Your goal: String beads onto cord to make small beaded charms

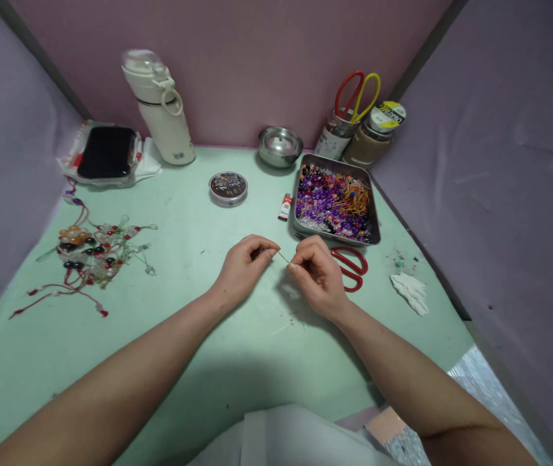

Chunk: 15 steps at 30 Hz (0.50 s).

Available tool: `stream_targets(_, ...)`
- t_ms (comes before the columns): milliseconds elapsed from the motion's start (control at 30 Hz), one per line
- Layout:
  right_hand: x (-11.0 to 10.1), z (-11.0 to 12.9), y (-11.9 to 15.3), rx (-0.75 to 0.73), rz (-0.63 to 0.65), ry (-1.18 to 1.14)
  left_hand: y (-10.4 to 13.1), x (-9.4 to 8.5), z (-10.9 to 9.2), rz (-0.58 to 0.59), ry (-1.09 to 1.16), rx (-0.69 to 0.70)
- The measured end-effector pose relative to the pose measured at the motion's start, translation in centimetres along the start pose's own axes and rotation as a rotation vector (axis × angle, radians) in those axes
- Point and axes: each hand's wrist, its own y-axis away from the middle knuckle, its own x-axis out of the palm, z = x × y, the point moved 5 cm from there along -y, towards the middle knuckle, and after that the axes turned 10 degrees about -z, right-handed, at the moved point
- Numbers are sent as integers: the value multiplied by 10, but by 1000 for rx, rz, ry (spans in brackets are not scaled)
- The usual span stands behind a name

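Note:
My left hand (250, 264) and my right hand (319, 272) meet near the middle of the green table, each in a pinch. A short thin cord (283, 257) is stretched between their fingertips, one end in each hand. Just right of my right hand, and partly behind it, lie red-handled scissors (354, 259). A metal tray (377, 228) of purple, red, black and clear beads stands beyond my right hand. Close to the tray is a small red and white tube or lighter (285, 207).
Beaded strings (94, 252) lie at the left. Along the back stand a phone (107, 152), a cream bottle (164, 120), a round tin (228, 188), a steel bowl (280, 147) and two jars (333, 139). A crumpled white tissue (410, 292) lies at the right.

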Motion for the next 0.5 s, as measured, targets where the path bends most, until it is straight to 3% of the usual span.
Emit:
stream_targets(200, -3, -8, -2, 68, -73, -41, -2, 0, 2, 26, -4, -40)
stream_targets(367, -9, -31, -5, 391, -197, -113, -3, 3, 6, 164, 101, -185)
stream_targets(500, -11, -40, -5, 493, -214, -126, -1, 8, 10, 253, 262, -283)
